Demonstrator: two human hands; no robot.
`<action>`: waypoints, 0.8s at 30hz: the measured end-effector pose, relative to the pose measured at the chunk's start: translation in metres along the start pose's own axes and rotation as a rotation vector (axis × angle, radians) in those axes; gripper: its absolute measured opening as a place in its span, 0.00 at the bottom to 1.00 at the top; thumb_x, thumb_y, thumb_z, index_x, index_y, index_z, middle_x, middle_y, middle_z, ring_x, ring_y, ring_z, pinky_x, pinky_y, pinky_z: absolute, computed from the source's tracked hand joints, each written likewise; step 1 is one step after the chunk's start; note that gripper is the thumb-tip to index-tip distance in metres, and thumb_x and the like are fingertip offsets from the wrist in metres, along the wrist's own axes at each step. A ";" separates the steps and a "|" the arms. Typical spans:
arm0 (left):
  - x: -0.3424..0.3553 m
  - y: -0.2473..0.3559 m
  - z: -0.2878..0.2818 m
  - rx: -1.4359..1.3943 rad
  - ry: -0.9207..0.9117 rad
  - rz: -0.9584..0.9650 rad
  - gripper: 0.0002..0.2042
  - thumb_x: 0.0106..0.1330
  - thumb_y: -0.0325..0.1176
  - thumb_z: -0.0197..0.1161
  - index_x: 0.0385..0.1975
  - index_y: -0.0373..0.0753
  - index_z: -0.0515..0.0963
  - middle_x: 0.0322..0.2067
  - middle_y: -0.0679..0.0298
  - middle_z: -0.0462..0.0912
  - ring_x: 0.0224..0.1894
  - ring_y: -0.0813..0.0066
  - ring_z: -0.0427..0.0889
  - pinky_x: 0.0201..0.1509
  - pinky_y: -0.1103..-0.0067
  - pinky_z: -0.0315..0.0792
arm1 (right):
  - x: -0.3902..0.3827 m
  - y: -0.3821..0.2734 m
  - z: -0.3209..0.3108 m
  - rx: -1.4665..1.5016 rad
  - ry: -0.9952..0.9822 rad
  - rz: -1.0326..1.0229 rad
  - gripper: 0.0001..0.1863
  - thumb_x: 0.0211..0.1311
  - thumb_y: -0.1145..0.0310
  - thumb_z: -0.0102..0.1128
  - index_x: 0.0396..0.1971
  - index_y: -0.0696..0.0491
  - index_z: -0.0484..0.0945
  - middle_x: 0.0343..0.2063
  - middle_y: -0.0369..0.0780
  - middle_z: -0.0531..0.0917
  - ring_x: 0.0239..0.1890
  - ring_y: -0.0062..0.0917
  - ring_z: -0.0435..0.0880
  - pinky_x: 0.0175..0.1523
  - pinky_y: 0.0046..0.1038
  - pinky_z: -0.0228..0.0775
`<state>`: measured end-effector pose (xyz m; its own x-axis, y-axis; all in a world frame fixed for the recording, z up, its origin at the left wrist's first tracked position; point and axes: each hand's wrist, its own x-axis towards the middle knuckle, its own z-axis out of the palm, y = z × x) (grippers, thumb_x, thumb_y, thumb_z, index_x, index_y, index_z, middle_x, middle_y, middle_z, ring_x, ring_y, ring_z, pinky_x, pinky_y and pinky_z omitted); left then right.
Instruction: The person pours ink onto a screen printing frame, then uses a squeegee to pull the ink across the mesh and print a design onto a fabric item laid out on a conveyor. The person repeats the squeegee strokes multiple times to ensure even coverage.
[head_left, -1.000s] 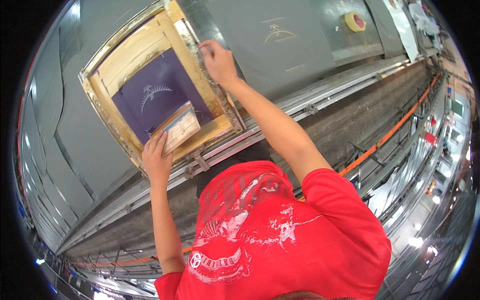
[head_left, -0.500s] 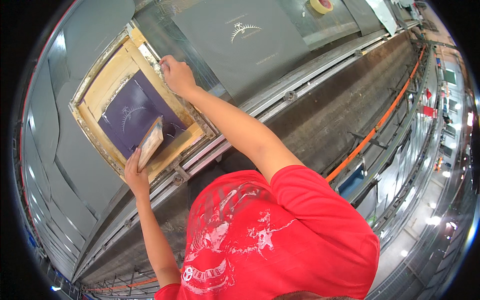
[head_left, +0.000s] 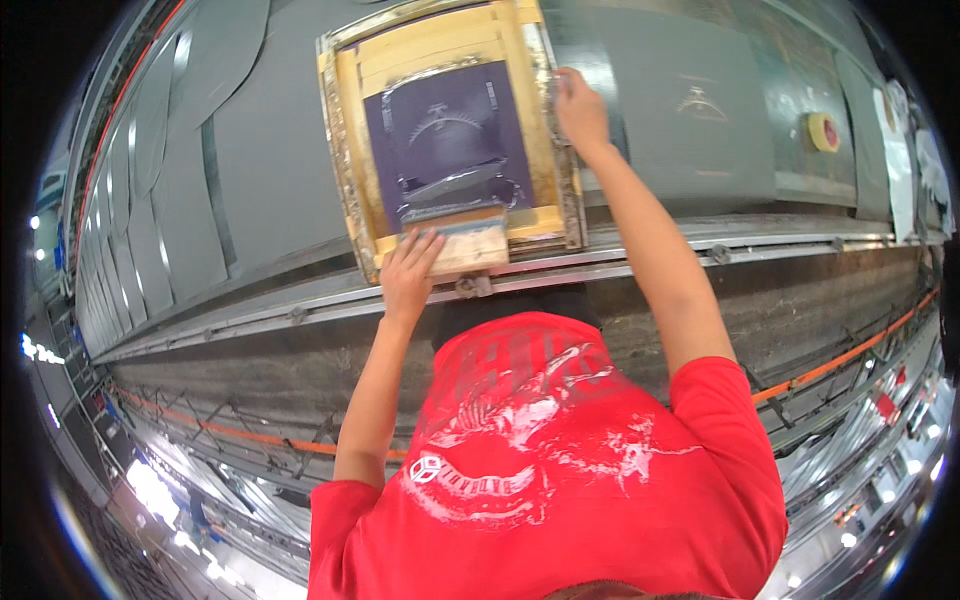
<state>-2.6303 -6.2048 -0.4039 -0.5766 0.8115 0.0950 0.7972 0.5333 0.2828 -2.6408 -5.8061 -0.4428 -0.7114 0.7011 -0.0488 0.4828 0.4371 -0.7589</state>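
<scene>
Left hand grasps the wooden squeegee at the near end of the screen frame; right hand grips the frame's right rail, on the bench. Best to keep blade pressure even and the frame pinned flat. Blade edge and fabric beneath are hidden.

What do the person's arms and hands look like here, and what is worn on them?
Both hands, left hand and right hand, are bare: no gloves, rings or watch show. The forearms are bare too. Short red sleeves of a T-shirt with a white print end above the elbows.
</scene>
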 end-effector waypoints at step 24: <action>0.173 -0.078 0.008 -0.126 0.054 0.008 0.18 0.53 0.23 0.66 0.44 0.47 0.87 0.47 0.69 0.88 0.50 0.68 0.84 0.50 0.69 0.74 | -0.055 -0.069 0.033 -0.290 -0.292 -0.596 0.22 0.47 0.76 0.72 0.46 0.56 0.82 0.44 0.44 0.80 0.51 0.40 0.78 0.56 0.38 0.75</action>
<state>-2.7906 -6.1045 -0.4167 -0.5818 0.7998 0.1476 0.7749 0.4900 0.3994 -2.6511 -5.8933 -0.4091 -0.9839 0.1352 0.1173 0.0573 0.8587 -0.5093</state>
